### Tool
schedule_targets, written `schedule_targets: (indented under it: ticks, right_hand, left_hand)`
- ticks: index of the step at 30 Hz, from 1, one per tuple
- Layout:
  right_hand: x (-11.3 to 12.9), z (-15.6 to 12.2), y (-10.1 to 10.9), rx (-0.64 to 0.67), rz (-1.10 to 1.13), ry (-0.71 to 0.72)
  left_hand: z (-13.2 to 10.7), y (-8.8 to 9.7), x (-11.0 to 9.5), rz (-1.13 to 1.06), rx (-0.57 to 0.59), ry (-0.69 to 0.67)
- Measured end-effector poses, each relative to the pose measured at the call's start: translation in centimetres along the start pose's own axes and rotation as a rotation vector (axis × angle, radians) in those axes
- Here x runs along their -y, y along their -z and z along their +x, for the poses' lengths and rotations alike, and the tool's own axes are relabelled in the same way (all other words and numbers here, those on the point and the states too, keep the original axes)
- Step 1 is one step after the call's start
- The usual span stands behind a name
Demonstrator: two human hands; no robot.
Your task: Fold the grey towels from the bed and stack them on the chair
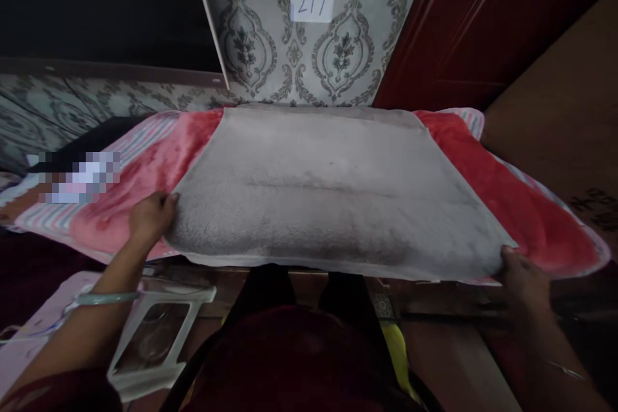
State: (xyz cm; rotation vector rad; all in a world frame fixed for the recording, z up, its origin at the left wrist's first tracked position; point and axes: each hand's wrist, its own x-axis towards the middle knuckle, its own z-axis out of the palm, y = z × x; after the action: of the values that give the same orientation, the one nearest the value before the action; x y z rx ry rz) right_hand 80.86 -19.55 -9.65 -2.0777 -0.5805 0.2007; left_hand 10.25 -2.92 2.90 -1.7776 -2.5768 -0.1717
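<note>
A grey plush towel (309,206) lies spread wide in front of me, with a faint crease running across its middle. My left hand (153,217) pinches its near left corner. At the near right corner, my right hand (525,273) grips the edge between thumb and fingers. Beneath the towel is a red and pink blanket (526,212) with a striped border, showing on both sides. The surface under the blanket is mostly hidden.
A dark television screen (106,9) stands at the back left. Behind is a patterned wall (294,64) with a paper marked 277 (313,4). A dark red door panel (449,26) and a brown board (570,96) stand right. A white plastic stool (193,309) is below left.
</note>
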Motion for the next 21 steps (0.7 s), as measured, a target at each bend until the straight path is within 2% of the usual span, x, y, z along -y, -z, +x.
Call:
schedule_targets:
  ticks: [2, 5, 8, 11, 14, 16, 18, 20, 21]
  right_hand:
    - [0.1, 0.1, -0.1, -0.062, -0.083, 0.013]
    - [0.4, 0.3, -0.2, -0.12, -0.211, 0.027]
    - [0.6, 0.3, -0.2, -0.091, -0.235, 0.064]
    - [0.5, 0.3, 0.2, -0.041, -0.265, 0.066]
    - [0.6, 0.3, 0.8, -0.118, -0.357, 0.08]
    - [1.6, 0.1, 0.9, -0.223, -0.413, 0.183]
    - [3.7, -0.5, 0.2, -0.278, -0.427, 0.36]
    - [6.9, -1.8, -1.6, -0.223, -0.405, 0.574]
    - [8.8, -2.7, -2.9, -0.151, -0.386, 0.677]
  left_hand:
    - [-0.6, -0.5, -0.5, 0.058, -0.021, 0.037]
    - [-0.6, -0.9, -0.8, 0.104, 0.008, 0.037]
    - [-0.1, -1.0, -0.7, 0.103, 0.057, 0.032]
    - [0.1, -0.7, -0.4, 0.067, 0.054, 0.031]
    - [-0.2, -0.2, -0.1, 0.006, 0.067, 0.033]
    - [-0.5, -0.1, -0.1, -0.031, -0.007, 0.014]
    - [-0.6, -0.2, -0.9, -0.029, -0.158, -0.085]
    - [-0.5, -0.7, -2.7, -0.021, -0.246, -0.28]
    - [-0.4, -1.1, -4.1, -0.03, -0.233, -0.397]
